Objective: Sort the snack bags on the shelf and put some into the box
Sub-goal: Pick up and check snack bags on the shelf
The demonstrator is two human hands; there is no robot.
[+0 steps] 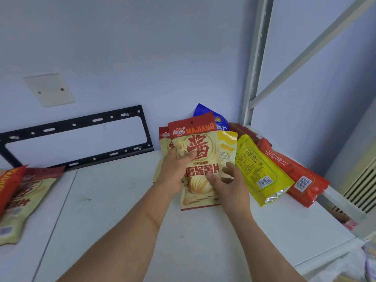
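On the white shelf (183,231), both hands' grips (left (175,169), right (230,180)) hold a cream, red-topped MAJIANG bag (195,139).

Even, soft, cool-tinted light; faint shadows. Wide-angle bending at the edges; the bags at far left (18,200) are motion-blurred.

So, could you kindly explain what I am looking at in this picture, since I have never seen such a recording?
One camera, worn on a person's head, looks down at their bare hands; no machine is involved. The left hand and right hand both hold a MAJIANG chip bag above a white shelf. A second such bag sits behind it. To the right lie a yellow bag, a red bag and a blue bag. More bags lie at the far left.
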